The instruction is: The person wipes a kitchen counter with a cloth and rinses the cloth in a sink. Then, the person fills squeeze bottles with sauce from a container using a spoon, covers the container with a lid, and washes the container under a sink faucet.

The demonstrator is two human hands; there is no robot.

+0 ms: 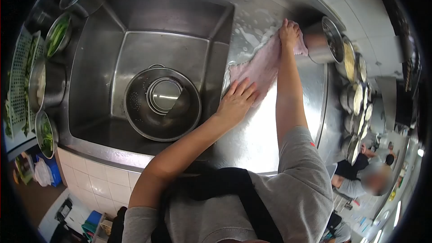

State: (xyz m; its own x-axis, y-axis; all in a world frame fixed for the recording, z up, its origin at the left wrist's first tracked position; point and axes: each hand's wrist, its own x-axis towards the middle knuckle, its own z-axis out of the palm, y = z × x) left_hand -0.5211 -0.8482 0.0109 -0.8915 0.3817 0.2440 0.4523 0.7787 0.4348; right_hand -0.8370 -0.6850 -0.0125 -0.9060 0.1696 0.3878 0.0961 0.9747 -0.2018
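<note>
A pink cloth [263, 65] lies spread on the wet steel counter [258, 137] to the right of the sink. At its far end my right hand [289, 33] is closed on the cloth, with a loose corner sticking out to the right. My left hand [237, 100] rests flat on the near left edge of the cloth, its fingers stretched out and slightly apart. Whitish suds [248, 38] lie on the counter beyond the cloth's left side. A steel pot [318, 47] stands close to the right of my right hand.
Inside the deep steel sink [157, 11] sits a perforated metal bowl [135, 112] with a smaller round metal container in it. Pots and bowls of green vegetables [57, 33] line the left edge. Several filled bowls [355, 96] stand at right; another person [355, 175] is beyond them.
</note>
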